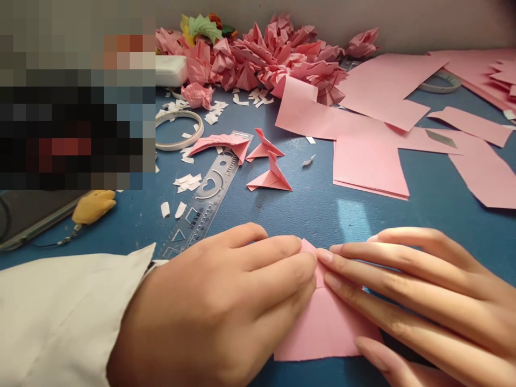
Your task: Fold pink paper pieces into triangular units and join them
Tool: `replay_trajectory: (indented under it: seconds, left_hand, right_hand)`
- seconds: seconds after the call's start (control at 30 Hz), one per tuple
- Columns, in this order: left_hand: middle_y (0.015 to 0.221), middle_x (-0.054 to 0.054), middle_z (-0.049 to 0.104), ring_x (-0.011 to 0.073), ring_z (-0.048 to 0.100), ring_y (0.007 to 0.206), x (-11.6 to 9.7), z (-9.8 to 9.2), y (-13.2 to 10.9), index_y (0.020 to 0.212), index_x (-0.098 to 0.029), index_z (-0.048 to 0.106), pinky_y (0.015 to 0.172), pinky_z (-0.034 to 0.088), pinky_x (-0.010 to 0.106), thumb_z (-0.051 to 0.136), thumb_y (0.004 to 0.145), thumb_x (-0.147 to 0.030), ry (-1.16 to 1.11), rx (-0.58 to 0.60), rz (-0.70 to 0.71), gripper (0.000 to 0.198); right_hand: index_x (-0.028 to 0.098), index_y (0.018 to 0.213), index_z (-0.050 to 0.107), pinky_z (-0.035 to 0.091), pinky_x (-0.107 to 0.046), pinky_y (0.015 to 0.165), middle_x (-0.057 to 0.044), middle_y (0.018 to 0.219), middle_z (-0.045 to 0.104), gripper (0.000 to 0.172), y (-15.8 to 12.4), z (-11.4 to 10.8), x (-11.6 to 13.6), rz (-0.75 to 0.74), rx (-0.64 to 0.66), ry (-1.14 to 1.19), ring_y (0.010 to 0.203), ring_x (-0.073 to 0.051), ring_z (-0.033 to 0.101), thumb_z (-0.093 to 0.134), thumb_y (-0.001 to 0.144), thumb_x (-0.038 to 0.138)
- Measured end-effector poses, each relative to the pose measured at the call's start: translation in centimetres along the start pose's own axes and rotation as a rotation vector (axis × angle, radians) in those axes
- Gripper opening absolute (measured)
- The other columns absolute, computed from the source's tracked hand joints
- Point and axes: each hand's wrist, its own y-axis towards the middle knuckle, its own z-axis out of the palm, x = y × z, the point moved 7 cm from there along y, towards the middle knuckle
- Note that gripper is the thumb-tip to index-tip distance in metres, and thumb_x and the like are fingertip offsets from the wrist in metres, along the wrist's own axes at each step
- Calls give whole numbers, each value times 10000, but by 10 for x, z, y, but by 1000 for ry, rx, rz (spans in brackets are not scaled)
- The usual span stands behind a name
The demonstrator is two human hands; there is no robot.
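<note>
A small pink paper piece [322,328] lies on the blue table [314,209] at the near edge, partly folded at its top. My left hand [217,301], in a white sleeve, curls its fingers onto the paper's upper left and pinches the fold. My right hand [419,290] lies with fingers stretched flat across the paper's upper right, fingertips meeting the left hand's, thumb at the paper's lower corner. Much of the paper is hidden under both hands.
Three folded pink pieces [270,177] and a clear stencil ruler [205,199] lie beyond my hands. Flat pink sheets [371,161] spread to the right. A heap of folded pink shapes [282,59] sits at the back, a tape ring [177,129] and white scraps at left.
</note>
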Motion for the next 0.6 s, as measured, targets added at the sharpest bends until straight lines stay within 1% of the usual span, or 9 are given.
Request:
replay_trajectory:
  seconds: [0.07, 0.17, 0.23, 0.27, 0.33, 0.37, 0.43, 0.6]
  left_hand:
    - [1098, 66, 803, 206, 724, 930, -1, 0, -2, 975, -106, 779, 881, 492, 341, 308, 1101, -44, 19, 1, 16, 491]
    - [1116, 70, 801, 213, 724, 996, -1, 0, -4, 1094, -91, 760, 897, 487, 345, 290, 1112, -56, 25, -6, 9, 471]
    - [1099, 69, 805, 213, 725, 986, -2, -2, -3, 1155, -82, 743, 887, 493, 345, 292, 1121, -76, 21, -9, 14, 452]
    - [1085, 66, 807, 208, 725, 959, -2, -3, -3, 1142, -85, 747, 881, 495, 344, 284, 1121, -74, 22, -15, 17, 463]
    - [1055, 56, 811, 194, 722, 886, -3, -4, -1, 1048, -108, 770, 865, 501, 335, 262, 1115, -55, 33, -15, 19, 516]
    - [1043, 48, 813, 186, 718, 856, -2, -4, 0, 997, -122, 778, 855, 505, 329, 253, 1110, -43, 38, -6, 14, 543]
    - [1015, 36, 814, 178, 716, 832, -2, -4, 2, 928, -149, 785, 828, 515, 323, 243, 1106, -33, 49, 15, 8, 582]
    - [953, 25, 816, 176, 713, 795, -5, -3, 3, 898, -167, 802, 762, 553, 335, 231, 1089, -21, 97, 8, 21, 619]
  right_hand:
    - [168, 1045, 689, 389, -428, 1156, -80, 1274, 750, 128, -2, 0, 1, -3, 7, -3, 1281, -179, 581, 594, 989, 103]
    - [145, 1135, 687, 397, -431, 1134, -99, 1297, 740, 194, -5, 0, 2, -6, 15, -31, 1286, -183, 589, 576, 989, 80]
    - [133, 1193, 681, 398, -424, 1133, -97, 1294, 742, 238, -6, 1, 3, -9, 24, -38, 1277, -182, 600, 566, 994, 74]
    - [135, 1203, 681, 399, -420, 1135, -88, 1285, 748, 247, -6, 1, 3, -1, 30, -36, 1268, -180, 607, 566, 994, 72]
    - [127, 1220, 679, 395, -412, 1139, -85, 1268, 756, 242, -5, 1, 2, 15, 21, -51, 1243, -178, 620, 563, 1009, 106]
    - [128, 1199, 683, 399, -407, 1132, -88, 1258, 760, 232, -4, 0, 2, 18, 4, -47, 1238, -179, 624, 560, 1005, 100]
    - [120, 1212, 683, 398, -407, 1132, -92, 1245, 766, 238, -2, 1, 2, 8, 16, -52, 1229, -191, 633, 569, 1004, 110]
    - [87, 1321, 642, 373, -450, 1165, -90, 1361, 720, 340, 0, -1, 1, -31, 80, -33, 1284, -224, 618, 568, 991, 65]
